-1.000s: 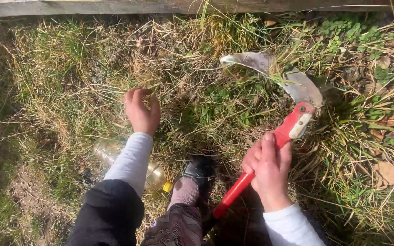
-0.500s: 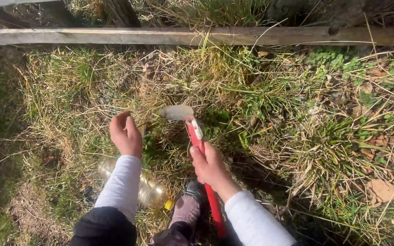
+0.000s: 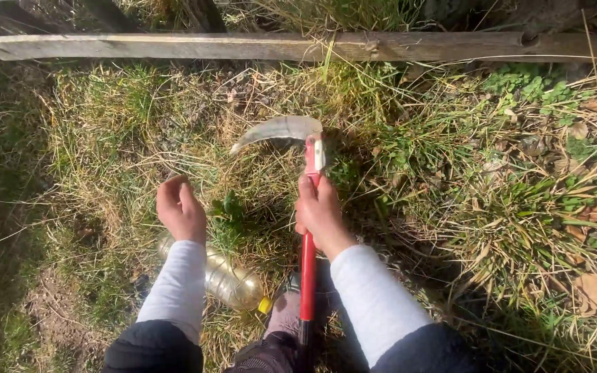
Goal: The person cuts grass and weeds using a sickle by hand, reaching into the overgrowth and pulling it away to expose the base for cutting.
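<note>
Right hand (image 3: pixel 320 215) wrapped tight round the smooth red handle of a curved grey steel-bladed sickle (image 3: pixel 281 129) lying over dry, wiry grass (image 3: pixel 450 173); left hand (image 3: pixel 179 207) loosely curled, apparently empty, above a clear plastic bottle (image 3: pixel 233 282).

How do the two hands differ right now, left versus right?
The left hand is empty, loosely curled above the grass, while the right hand is closed around the red handle of the sickle. The left hand is beside a small green plant; the right hand sits just below the curved blade. Both are bare, with white sleeves.
</note>
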